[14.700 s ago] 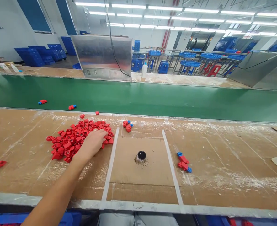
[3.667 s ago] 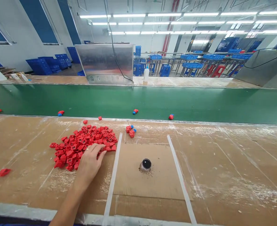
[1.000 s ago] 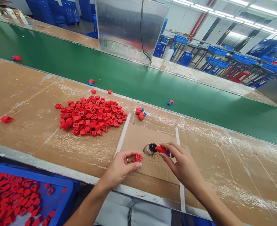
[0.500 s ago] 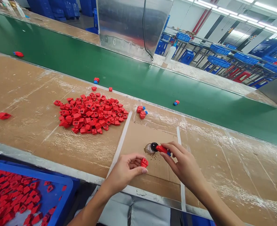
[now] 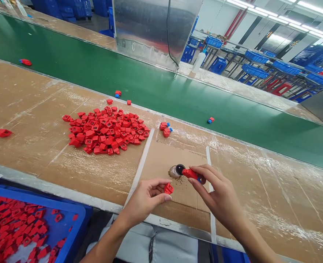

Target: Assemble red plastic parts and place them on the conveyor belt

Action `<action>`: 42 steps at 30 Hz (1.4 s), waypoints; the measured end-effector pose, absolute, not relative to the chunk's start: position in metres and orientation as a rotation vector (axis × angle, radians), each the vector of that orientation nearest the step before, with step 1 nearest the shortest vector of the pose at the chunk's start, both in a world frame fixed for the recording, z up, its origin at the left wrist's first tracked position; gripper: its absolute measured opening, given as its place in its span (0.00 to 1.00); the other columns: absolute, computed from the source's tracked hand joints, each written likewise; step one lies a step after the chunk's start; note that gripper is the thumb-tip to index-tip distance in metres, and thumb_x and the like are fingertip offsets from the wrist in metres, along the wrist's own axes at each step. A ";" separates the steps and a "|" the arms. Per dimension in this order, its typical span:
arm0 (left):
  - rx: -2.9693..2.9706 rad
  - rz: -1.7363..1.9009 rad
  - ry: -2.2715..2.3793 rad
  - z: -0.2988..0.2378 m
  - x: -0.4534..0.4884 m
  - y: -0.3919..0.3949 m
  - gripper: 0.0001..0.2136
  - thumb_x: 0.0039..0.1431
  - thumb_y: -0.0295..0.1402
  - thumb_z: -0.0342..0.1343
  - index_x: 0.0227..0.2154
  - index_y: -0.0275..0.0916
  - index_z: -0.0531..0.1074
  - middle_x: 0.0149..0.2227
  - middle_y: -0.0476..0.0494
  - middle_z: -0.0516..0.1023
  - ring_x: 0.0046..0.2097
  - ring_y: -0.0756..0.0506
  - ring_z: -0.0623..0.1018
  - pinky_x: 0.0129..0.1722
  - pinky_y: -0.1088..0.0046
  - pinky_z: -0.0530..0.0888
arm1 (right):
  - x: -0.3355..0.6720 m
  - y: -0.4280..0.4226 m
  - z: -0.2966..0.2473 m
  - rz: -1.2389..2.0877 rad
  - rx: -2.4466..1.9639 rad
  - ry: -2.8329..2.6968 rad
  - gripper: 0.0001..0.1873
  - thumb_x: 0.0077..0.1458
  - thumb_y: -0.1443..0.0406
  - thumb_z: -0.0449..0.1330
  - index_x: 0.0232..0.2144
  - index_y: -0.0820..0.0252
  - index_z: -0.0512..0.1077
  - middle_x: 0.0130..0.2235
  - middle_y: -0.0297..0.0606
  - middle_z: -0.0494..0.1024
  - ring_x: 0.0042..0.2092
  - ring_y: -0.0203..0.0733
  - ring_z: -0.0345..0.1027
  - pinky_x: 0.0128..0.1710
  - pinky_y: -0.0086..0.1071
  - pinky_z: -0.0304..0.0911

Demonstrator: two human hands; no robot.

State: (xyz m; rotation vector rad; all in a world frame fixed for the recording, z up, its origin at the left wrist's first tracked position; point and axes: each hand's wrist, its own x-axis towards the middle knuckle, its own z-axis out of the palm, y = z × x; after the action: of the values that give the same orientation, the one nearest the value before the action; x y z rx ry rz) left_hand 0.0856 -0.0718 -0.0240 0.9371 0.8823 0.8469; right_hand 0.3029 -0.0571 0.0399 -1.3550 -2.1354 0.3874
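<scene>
My left hand (image 5: 146, 197) pinches a small red plastic piece (image 5: 168, 188) between thumb and fingers, just above the table's near edge. My right hand (image 5: 218, 193) grips a red part with a blue end (image 5: 190, 173) and presses its tip against a small round black-topped fixture (image 5: 177, 170) set in the cardboard square. A big pile of red pieces (image 5: 106, 129) lies on the table to the left of both hands.
A green conveyor belt (image 5: 161, 91) runs behind the table and carries assembled red-and-blue parts (image 5: 210, 119). A few assembled parts (image 5: 164, 129) lie near the belt edge. A blue bin (image 5: 79, 215) of red pieces sits below at left. A metal box (image 5: 150, 29) stands beyond the belt.
My left hand left the pile with one red piece and came near the fixture; my right hand now holds a red-and-blue part at the fixture. Parts on the belt drifted right.
</scene>
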 end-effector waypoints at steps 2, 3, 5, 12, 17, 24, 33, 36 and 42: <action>0.929 0.857 0.866 -0.025 0.086 -0.072 0.17 0.53 0.32 0.66 0.47 0.37 0.77 0.39 0.42 0.81 0.41 0.45 0.78 0.45 0.70 0.73 | 0.298 -0.067 0.039 0.486 -1.356 -2.054 0.10 0.64 0.62 0.57 0.46 0.56 0.71 0.38 0.39 0.76 0.34 0.39 0.69 0.34 0.33 0.67; 0.926 0.858 0.858 -0.025 0.086 -0.072 0.17 0.53 0.32 0.66 0.46 0.37 0.77 0.39 0.42 0.81 0.42 0.45 0.78 0.45 0.70 0.73 | 0.295 -0.072 0.037 0.539 -1.357 -2.008 0.10 0.64 0.62 0.58 0.47 0.56 0.71 0.38 0.39 0.76 0.34 0.39 0.69 0.34 0.32 0.67; 0.922 0.847 0.844 -0.025 0.085 -0.073 0.16 0.53 0.32 0.66 0.46 0.36 0.77 0.40 0.42 0.81 0.42 0.44 0.78 0.45 0.71 0.73 | 0.290 -0.081 0.031 0.640 -1.369 -1.920 0.11 0.64 0.62 0.58 0.48 0.56 0.71 0.38 0.38 0.77 0.35 0.40 0.70 0.36 0.32 0.68; 0.901 0.803 0.781 -0.021 0.084 -0.073 0.15 0.54 0.31 0.65 0.45 0.35 0.77 0.42 0.40 0.82 0.44 0.43 0.79 0.45 0.70 0.73 | 0.279 -0.091 0.015 0.810 -1.427 -1.801 0.12 0.63 0.60 0.58 0.47 0.58 0.73 0.38 0.41 0.79 0.36 0.42 0.73 0.35 0.33 0.71; 0.901 0.794 0.756 -0.020 0.084 -0.073 0.17 0.54 0.32 0.65 0.47 0.36 0.77 0.43 0.39 0.82 0.48 0.40 0.79 0.49 0.67 0.73 | 0.277 -0.092 0.017 0.787 -1.418 -1.809 0.12 0.63 0.60 0.58 0.45 0.58 0.74 0.37 0.40 0.79 0.35 0.42 0.72 0.35 0.33 0.70; 0.894 0.802 0.736 -0.020 0.084 -0.074 0.15 0.55 0.30 0.64 0.47 0.37 0.78 0.44 0.40 0.82 0.49 0.41 0.79 0.51 0.67 0.72 | 0.275 -0.094 0.014 0.789 -1.401 -1.831 0.11 0.63 0.61 0.58 0.45 0.58 0.73 0.36 0.39 0.78 0.34 0.40 0.71 0.34 0.31 0.69; 0.990 0.771 0.752 -0.020 0.080 -0.073 0.14 0.57 0.27 0.59 0.46 0.36 0.79 0.43 0.41 0.82 0.46 0.43 0.78 0.47 0.70 0.71 | 0.269 -0.099 0.009 0.773 -1.346 -1.905 0.05 0.65 0.65 0.56 0.40 0.56 0.73 0.38 0.38 0.75 0.35 0.38 0.69 0.32 0.29 0.65; 1.018 0.719 0.778 -0.022 0.079 -0.073 0.13 0.57 0.27 0.58 0.44 0.37 0.79 0.40 0.43 0.82 0.41 0.45 0.77 0.42 0.73 0.71 | 0.266 -0.103 0.009 0.803 -1.354 -1.916 0.06 0.66 0.66 0.55 0.40 0.56 0.72 0.39 0.39 0.75 0.37 0.39 0.70 0.35 0.29 0.65; 1.109 0.671 0.779 -0.021 0.078 -0.071 0.13 0.58 0.26 0.55 0.44 0.37 0.78 0.36 0.45 0.79 0.38 0.47 0.74 0.39 0.74 0.70 | 0.261 -0.108 0.010 0.854 -1.369 -1.946 0.07 0.67 0.68 0.53 0.36 0.57 0.70 0.38 0.38 0.73 0.38 0.38 0.68 0.37 0.28 0.63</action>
State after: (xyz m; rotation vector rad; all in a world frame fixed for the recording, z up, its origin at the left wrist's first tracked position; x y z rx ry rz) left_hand 0.0780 -0.0713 -0.0211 1.1090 0.7788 0.6710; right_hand 0.2613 -0.1078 0.0099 -1.3690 -1.9461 0.8540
